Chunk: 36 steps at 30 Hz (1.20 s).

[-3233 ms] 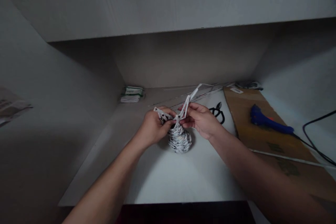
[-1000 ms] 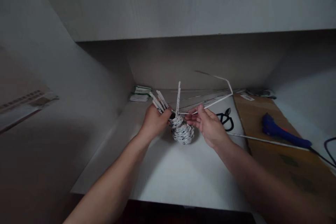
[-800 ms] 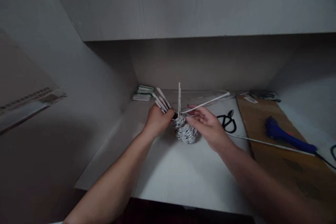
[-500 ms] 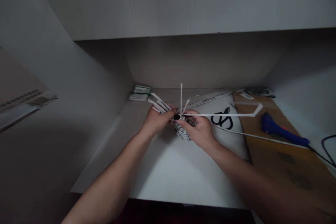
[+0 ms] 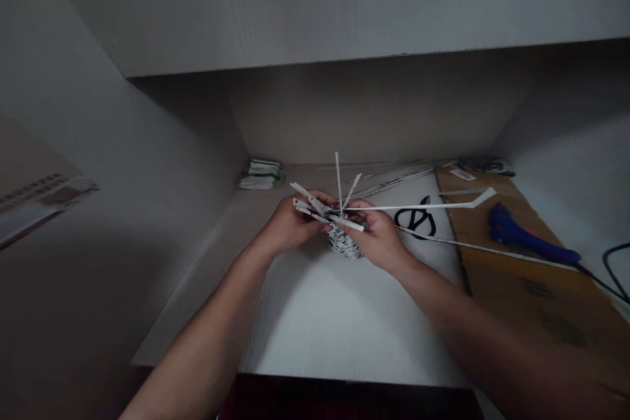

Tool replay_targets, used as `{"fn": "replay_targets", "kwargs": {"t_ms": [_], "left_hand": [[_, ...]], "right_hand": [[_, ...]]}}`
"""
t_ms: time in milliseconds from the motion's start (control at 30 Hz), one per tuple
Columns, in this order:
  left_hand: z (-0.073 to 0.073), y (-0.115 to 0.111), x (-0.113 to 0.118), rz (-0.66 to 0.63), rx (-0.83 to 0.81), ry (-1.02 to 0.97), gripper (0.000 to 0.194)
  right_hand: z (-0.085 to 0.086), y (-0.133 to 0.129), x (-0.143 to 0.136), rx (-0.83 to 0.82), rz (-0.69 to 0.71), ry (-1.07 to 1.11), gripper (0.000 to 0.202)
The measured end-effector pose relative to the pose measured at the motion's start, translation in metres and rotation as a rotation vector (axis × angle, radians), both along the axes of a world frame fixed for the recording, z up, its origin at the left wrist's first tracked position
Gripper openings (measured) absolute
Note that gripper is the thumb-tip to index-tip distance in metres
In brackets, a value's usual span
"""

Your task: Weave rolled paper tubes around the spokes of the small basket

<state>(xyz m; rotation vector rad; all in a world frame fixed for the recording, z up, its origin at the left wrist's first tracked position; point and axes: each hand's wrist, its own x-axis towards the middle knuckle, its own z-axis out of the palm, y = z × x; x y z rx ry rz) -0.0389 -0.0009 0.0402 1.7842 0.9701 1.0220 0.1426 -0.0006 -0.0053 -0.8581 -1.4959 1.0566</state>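
Observation:
A small basket (image 5: 346,244) woven from rolled paper tubes, black and white, stands on the white surface between my hands. Several paper tube ends (image 5: 338,177) stick up and outward from its rim. My left hand (image 5: 294,222) is closed round the left of the rim, among the white tube ends there. On the other side my right hand (image 5: 378,231) grips the basket's right side, its thumb near a tube end lying across the rim. Two long tubes run off to the right past this hand, the upper one bent (image 5: 475,201) at its far end.
Black-handled scissors (image 5: 416,220) lie right of my hands. A blue glue gun (image 5: 529,239) with a cord rests on brown cardboard (image 5: 522,295). More paper tubes (image 5: 401,178) and a white-green packet (image 5: 260,174) are at the back. A shelf board (image 5: 374,52) overhangs the surface.
A white tube end has come across the rim toward my right thumb. The tube ends at the left have spread apart, and my left thumb has moved down off the rim's opening.

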Motion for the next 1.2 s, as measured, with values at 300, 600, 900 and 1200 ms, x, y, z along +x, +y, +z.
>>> {"fn": "replay_targets", "kwargs": {"t_ms": [300, 600, 900, 1200], "left_hand": [[0.0, -0.009, 0.006, -0.006, 0.177, 0.144, 0.023], [0.015, -0.019, 0.004, -0.06, 0.291, 0.275, 0.015], [0.011, -0.016, -0.001, -0.163, 0.348, 0.339, 0.014], [0.002, -0.007, 0.001, -0.108, 0.271, 0.247, 0.02]], "right_hand": [[0.018, 0.003, 0.02, -0.186, 0.224, 0.007, 0.029], [0.016, 0.006, 0.029, -0.205, 0.336, -0.037, 0.034], [0.016, 0.006, 0.028, -0.178, 0.372, -0.039, 0.031], [0.015, 0.008, 0.029, -0.228, 0.398, -0.001, 0.029]]}}
